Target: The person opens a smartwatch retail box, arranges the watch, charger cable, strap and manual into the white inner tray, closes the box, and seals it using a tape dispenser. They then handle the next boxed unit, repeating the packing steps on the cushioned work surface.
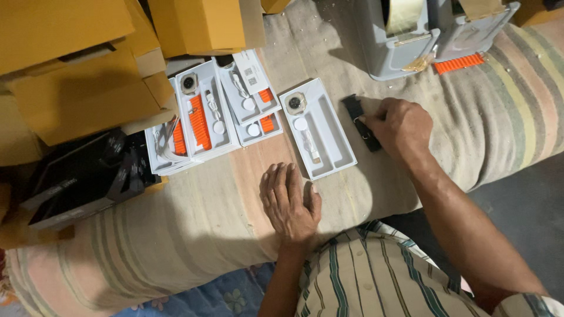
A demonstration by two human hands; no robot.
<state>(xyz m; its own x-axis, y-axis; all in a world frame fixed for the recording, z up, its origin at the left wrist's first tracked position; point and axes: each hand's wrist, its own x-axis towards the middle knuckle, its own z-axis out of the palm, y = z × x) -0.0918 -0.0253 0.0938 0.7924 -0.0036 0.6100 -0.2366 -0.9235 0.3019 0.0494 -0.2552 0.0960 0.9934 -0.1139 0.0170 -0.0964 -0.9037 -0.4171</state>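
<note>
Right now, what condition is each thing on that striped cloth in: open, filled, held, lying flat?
Left hand: flat on the cloth, palm down, empty.
Right hand: fingers on the black strap.
Black strap: lying flat, partly covered.
Nearest white tray: open, holding a watch face and cable; strap slot empty.
Other white trays: open, overlapping, with orange straps.
Grey boxes: standing, open.

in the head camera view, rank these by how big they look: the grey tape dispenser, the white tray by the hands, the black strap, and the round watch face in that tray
Largest to smallest as they look:
1. grey tape dispenser, partly cut off by the frame
2. white tray
3. black strap, partly hidden under the right hand
4. round watch face
</note>
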